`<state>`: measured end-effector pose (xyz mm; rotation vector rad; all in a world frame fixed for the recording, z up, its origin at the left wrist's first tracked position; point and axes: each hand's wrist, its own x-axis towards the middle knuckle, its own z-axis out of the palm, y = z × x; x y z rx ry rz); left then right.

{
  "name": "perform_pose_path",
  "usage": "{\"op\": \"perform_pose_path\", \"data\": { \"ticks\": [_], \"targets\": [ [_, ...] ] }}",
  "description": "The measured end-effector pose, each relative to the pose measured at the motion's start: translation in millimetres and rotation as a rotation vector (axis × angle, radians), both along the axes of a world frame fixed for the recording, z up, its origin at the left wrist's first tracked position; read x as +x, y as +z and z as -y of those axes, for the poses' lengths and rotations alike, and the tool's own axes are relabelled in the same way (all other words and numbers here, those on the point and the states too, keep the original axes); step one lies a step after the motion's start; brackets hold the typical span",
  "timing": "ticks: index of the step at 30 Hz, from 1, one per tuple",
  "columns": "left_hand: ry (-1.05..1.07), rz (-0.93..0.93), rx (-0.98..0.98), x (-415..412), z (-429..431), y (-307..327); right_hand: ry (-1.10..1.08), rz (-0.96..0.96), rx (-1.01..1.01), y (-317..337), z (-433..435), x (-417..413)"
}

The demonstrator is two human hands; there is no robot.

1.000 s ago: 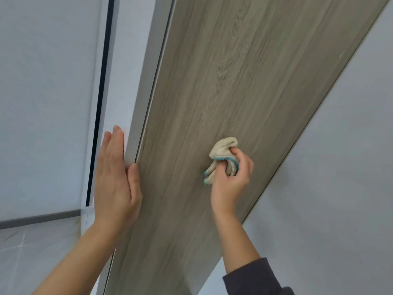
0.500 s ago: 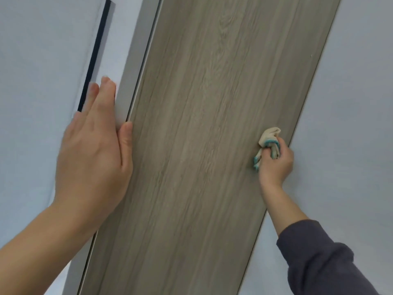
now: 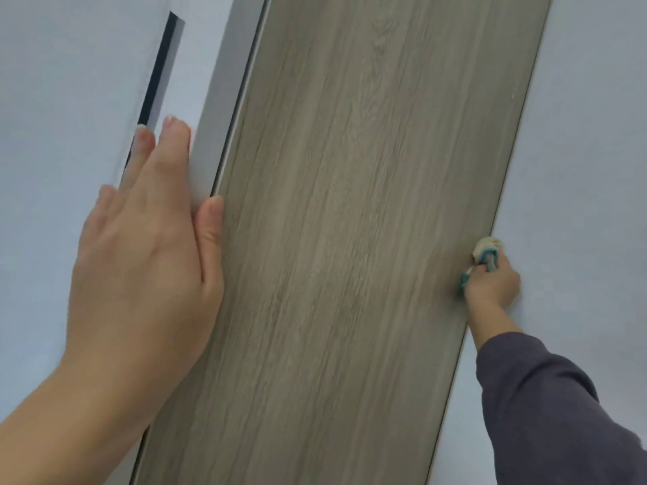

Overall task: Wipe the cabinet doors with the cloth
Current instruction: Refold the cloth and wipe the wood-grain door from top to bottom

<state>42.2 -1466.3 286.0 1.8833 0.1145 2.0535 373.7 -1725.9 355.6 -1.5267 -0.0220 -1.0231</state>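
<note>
I see the wood-grain cabinet door (image 3: 350, 239) slanting up the middle of my view. My left hand (image 3: 147, 260) lies flat at the door's left edge, with straight fingers close together beside the pale grey edge strip (image 3: 224, 99) and the thumb resting on the wood face. My right hand (image 3: 492, 285) is at the door's right edge, fingers curled round a bunched beige cloth (image 3: 486, 248) with teal trim. The cloth sits where the door meets a plain pale panel (image 3: 577, 169). A dark sleeve (image 3: 546, 407) covers that forearm. Left of the door, past my fingertips, runs a narrow dark gap (image 3: 157, 71).
</note>
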Motion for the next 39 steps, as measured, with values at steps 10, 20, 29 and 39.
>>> {"op": "perform_pose_path", "data": {
  "ticks": [10, 20, 29, 39],
  "targets": [
    [-0.174, -0.062, -0.046, -14.4, 7.3, 2.9, 0.042, 0.08, 0.018, -35.5, -41.9, -62.4],
    [-0.342, -0.121, -0.08, -28.0, -1.4, 7.5, 0.268, 0.573, -0.078, -87.7, -140.1, -214.5],
    [-0.569, -0.137, -0.074, -33.3, -15.9, 8.5, 0.344, 0.912, -0.451, -133.1, -180.3, -284.0],
    [-0.387, -0.109, -0.043, -24.1, 4.9, -41.1, 0.233, 0.879, -0.596, -127.9, -111.5, -189.4]
  ]
}}
